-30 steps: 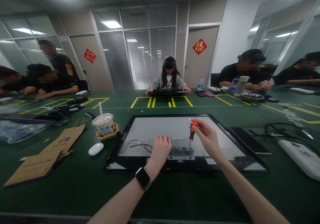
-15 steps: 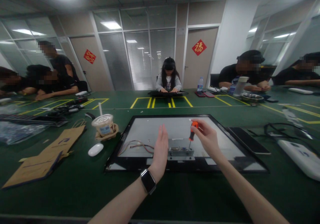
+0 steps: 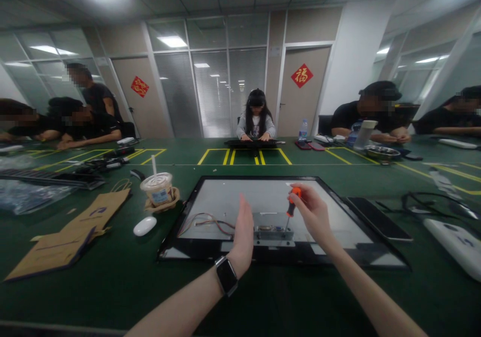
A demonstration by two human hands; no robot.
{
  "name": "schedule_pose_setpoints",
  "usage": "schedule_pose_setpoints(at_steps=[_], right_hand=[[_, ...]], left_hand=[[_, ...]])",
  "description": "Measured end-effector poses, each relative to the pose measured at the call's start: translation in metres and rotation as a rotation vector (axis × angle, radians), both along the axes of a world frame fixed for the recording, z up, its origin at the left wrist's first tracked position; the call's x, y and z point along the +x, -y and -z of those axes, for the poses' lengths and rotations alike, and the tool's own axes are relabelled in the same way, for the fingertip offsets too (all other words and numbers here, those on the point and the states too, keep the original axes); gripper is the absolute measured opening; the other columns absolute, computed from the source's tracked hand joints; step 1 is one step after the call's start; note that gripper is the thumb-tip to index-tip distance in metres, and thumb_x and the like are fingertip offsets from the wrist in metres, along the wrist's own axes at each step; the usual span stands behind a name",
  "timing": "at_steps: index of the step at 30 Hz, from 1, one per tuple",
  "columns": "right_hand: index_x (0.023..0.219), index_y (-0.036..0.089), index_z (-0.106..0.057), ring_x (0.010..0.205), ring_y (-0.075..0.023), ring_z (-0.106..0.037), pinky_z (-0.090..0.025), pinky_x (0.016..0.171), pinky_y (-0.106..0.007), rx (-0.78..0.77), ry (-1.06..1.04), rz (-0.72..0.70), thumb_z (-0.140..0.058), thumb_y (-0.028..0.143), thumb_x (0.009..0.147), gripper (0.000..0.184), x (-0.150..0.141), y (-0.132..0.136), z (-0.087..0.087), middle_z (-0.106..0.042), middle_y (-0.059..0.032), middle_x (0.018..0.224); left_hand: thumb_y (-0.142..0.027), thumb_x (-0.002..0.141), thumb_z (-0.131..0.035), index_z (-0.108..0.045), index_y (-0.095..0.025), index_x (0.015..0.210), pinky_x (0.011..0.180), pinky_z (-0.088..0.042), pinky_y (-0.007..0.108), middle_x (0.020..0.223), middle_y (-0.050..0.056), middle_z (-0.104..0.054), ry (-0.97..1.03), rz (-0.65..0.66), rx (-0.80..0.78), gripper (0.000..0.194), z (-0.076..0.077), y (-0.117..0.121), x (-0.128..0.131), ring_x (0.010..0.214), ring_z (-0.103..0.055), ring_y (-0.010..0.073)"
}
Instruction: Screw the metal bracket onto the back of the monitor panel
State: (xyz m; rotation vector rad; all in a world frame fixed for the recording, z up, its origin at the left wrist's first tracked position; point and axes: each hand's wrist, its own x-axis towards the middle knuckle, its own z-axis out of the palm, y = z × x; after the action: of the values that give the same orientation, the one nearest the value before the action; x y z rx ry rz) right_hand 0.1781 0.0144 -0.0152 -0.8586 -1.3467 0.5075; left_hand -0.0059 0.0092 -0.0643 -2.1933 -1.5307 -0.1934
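A flat display panel (image 3: 210, 199) with a black frame lies on the green table before me. Near its front edge sits a metal bracket (image 3: 274, 234) with connector ports. My right hand (image 3: 313, 211) grips an orange and black screwdriver (image 3: 291, 206), whose shaft points down to the right end of the bracket. My left hand (image 3: 244, 229) is edge-on at the bracket's left side, fingers straight and together, with nothing visible in it. Whether it presses on the panel is hard to tell. Thin coloured wires (image 3: 210, 219) run across the panel and pass behind my left hand.
Left of the panel are a white mouse (image 3: 145, 226), a drink cup (image 3: 160, 189) in a cardboard holder and a paper bag (image 3: 90, 221). A black phone-like slab (image 3: 378, 217) and a white device (image 3: 453, 244) lie to the right. Several people sit around the table.
The view has shifted slightly, moving the scene a little right and down. The screwdriver stays in my right hand at the bracket's right end, and my left hand keeps its place.
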Motion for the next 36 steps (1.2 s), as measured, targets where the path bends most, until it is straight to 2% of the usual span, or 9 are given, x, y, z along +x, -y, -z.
schedule_pose_setpoints(at_steps=[5,11,14,19,21,24,28,32,36], right_hand=[[0.104,0.023,-0.062,0.069,-0.0179,-0.067,-0.057,0.064,-0.033,0.027,0.022,0.020,-0.062,0.042,0.089,0.024,-0.007,0.007,0.000,-0.064,-0.0017,0.085],[0.109,0.024,-0.059,0.068,-0.0174,-0.068,-0.057,0.060,-0.031,0.066,0.094,0.021,-0.058,0.037,0.093,0.021,-0.010,0.011,0.004,-0.064,-0.0018,0.085],[0.111,0.025,-0.058,0.067,-0.0167,-0.067,-0.056,0.058,-0.030,0.088,0.113,0.022,-0.057,0.035,0.093,0.021,-0.010,0.011,0.005,-0.063,-0.0016,0.085],[0.111,0.025,-0.058,0.065,-0.0165,-0.067,-0.057,0.056,-0.030,0.092,0.120,0.024,-0.057,0.034,0.093,0.020,-0.011,0.012,0.004,-0.062,-0.0013,0.085],[0.112,0.025,-0.057,0.065,-0.0166,-0.067,-0.057,0.055,-0.030,0.083,0.121,0.017,-0.057,0.034,0.094,0.021,-0.010,0.012,0.004,-0.062,-0.0014,0.086],[0.112,0.025,-0.056,0.066,-0.0164,-0.066,-0.057,0.056,-0.030,0.081,0.122,0.013,-0.055,0.033,0.094,0.020,-0.010,0.012,0.004,-0.062,-0.0013,0.085],[0.113,0.025,-0.056,0.065,-0.0162,-0.066,-0.057,0.054,-0.030,0.078,0.117,0.011,-0.055,0.033,0.095,0.020,-0.009,0.011,0.003,-0.062,-0.0016,0.085],[0.113,0.024,-0.055,0.065,-0.0156,-0.066,-0.057,0.056,-0.029,0.092,0.141,0.026,-0.053,0.032,0.096,0.019,-0.008,0.010,0.002,-0.062,-0.0013,0.085],[0.113,0.024,-0.054,0.064,-0.0156,-0.066,-0.056,0.058,-0.031,0.117,0.174,0.043,-0.051,0.030,0.096,0.019,-0.007,0.010,0.004,-0.062,-0.0010,0.084]], left_hand=[[-0.002,0.080,-0.050,-0.060,-0.017,0.132,0.119,-0.023,0.061,0.139,0.015,-0.057,-0.005,0.173,-0.056,0.055,-0.006,-0.009,-0.005,0.145,-0.030,0.0357],[-0.007,0.093,-0.048,-0.068,-0.014,0.107,0.106,-0.039,0.044,0.111,0.015,-0.069,-0.235,0.554,-0.078,0.026,-0.032,-0.035,-0.030,0.112,-0.061,0.0261],[-0.010,0.094,-0.047,-0.068,-0.016,0.097,0.091,-0.044,0.036,0.098,0.013,-0.069,-0.310,0.751,-0.161,0.022,-0.052,-0.056,-0.046,0.097,-0.062,0.0224],[-0.028,0.093,-0.052,-0.066,-0.020,0.086,0.091,-0.042,0.035,0.094,0.012,-0.066,-0.386,0.977,-0.307,0.018,-0.077,-0.096,-0.068,0.093,-0.057,0.0216],[-0.023,0.093,-0.048,-0.066,-0.021,0.086,0.092,-0.042,0.035,0.095,0.011,-0.066,-0.342,0.935,-0.334,0.020,-0.081,-0.111,-0.073,0.093,-0.057,0.0205],[-0.018,0.096,-0.043,-0.067,-0.022,0.094,0.100,-0.040,0.034,0.104,0.012,-0.066,-0.266,0.767,-0.399,0.024,-0.083,-0.128,-0.079,0.101,-0.058,0.0189],[-0.013,0.099,-0.038,-0.065,-0.023,0.108,0.108,-0.037,0.034,0.118,0.009,-0.066,-0.242,0.721,-0.259,0.030,-0.079,-0.142,-0.081,0.111,-0.057,0.0154],[-0.004,0.098,-0.033,-0.058,-0.021,0.124,0.112,-0.035,0.037,0.132,0.010,-0.061,-0.244,0.694,-0.145,0.041,-0.059,-0.149,-0.076,0.123,-0.054,0.0159],[-0.001,0.095,-0.037,-0.048,-0.021,0.140,0.116,-0.035,0.037,0.142,0.006,-0.055,-0.419,0.673,0.177,0.051,-0.029,-0.151,-0.069,0.132,-0.050,0.0164]])
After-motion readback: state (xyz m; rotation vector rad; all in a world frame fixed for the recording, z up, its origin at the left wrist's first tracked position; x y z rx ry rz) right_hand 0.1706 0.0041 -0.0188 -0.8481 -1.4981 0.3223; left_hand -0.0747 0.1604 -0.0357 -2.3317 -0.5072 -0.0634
